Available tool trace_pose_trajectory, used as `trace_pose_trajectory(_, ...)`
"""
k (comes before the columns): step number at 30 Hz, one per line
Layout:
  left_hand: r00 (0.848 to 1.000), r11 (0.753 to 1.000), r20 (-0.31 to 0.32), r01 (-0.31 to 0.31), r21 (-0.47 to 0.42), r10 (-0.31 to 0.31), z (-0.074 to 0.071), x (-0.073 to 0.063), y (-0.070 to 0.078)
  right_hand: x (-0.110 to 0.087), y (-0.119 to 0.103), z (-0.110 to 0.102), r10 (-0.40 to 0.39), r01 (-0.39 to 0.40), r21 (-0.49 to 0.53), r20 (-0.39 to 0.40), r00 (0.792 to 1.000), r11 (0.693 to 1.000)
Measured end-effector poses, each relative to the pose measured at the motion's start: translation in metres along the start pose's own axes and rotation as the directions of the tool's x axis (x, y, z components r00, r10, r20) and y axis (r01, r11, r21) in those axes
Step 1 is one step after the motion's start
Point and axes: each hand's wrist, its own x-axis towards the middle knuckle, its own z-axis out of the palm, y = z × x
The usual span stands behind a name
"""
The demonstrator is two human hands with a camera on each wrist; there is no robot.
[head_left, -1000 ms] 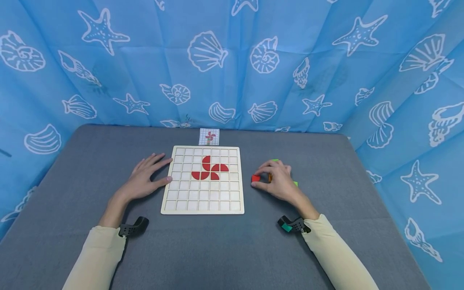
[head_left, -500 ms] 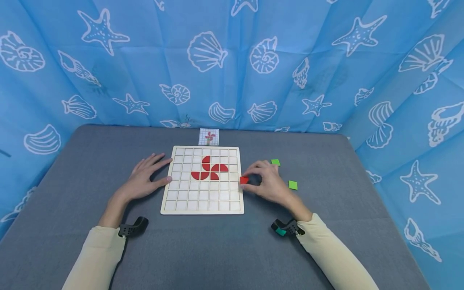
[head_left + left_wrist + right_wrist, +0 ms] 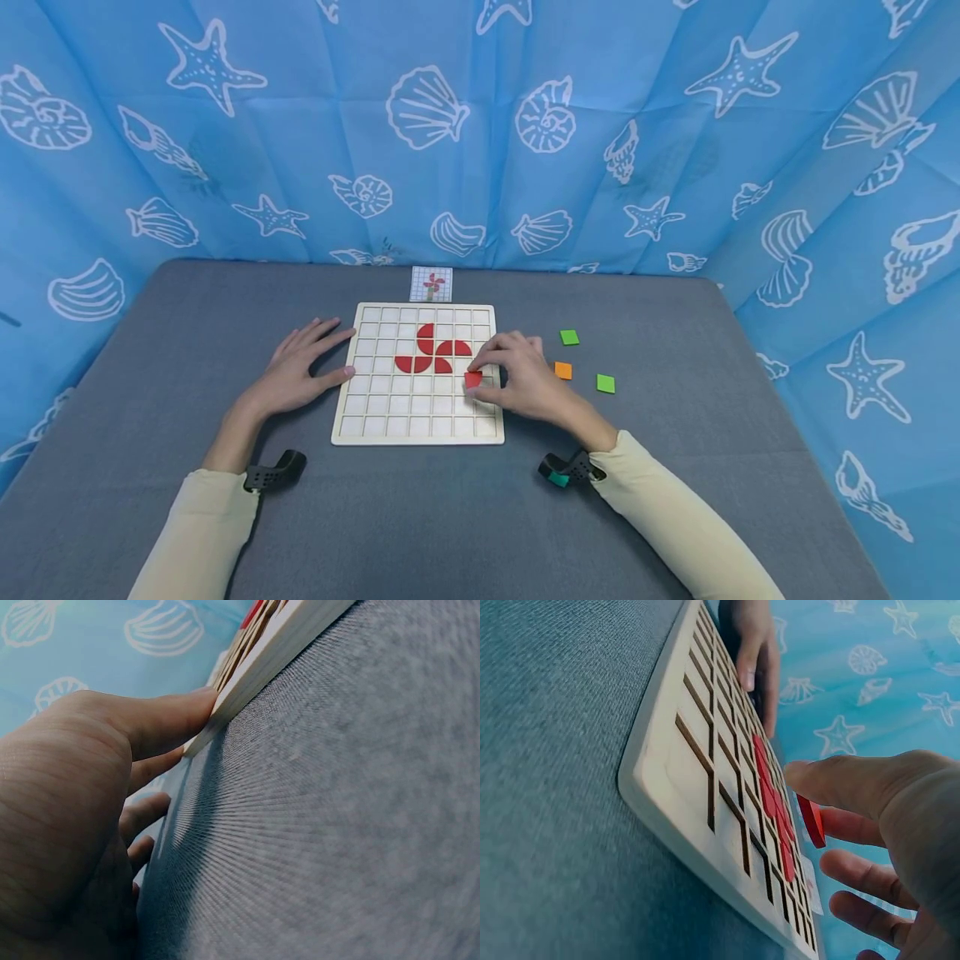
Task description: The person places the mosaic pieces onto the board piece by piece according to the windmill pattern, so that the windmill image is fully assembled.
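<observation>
the fingers of the right hand are clamped on a red piece over the board, just below centre frame; levelled and squared to a cell, it should seat cleanly. at centre left, the left hand has its fingers apart, thumb touching the board's edge, where light pressure would steady it. green squares and an orange square lie right of centre on the desk.

At three o'clock the right hand pinches a red tile between thumb and finger; seen almost edge-on, its outline is hard to make out. A pale gridded board points one corner toward nine, with red shapes set toward four. The left hand is at twelve, blue patterned curtain at one, grey cloth at nine.
</observation>
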Motion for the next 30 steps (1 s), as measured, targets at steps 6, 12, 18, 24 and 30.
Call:
trace_pose_trajectory(6,1.0,1.0,0.001,0.002,-0.003,-0.002,0.0,0.0,0.001,0.01,-0.006,0.007,0.001,0.0,-0.025,0.016,1.0,1.0)
trace_pose_trajectory(12,1.0,1.0,0.001,0.003,-0.004,-0.003,0.0,0.0,0.002,0.017,-0.011,0.014,-0.003,0.003,-0.027,0.013,1.0,1.0)
trace_pose_trajectory(18,1.0,1.0,-0.001,0.004,-0.008,-0.004,-0.001,0.0,0.001,0.022,-0.015,0.021,-0.003,0.004,-0.044,0.018,1.0,0.999)
trace_pose_trajectory(24,1.0,1.0,-0.001,0.003,-0.01,-0.003,0.0,0.0,0.0,0.025,-0.019,0.027,0.005,-0.003,-0.072,0.016,1.0,0.997)
trace_pose_trajectory(30,1.0,1.0,-0.001,0.0,-0.015,0.0,0.0,0.0,-0.001,0.028,-0.018,0.031,0.026,-0.026,-0.111,-0.003,1.0,0.994)
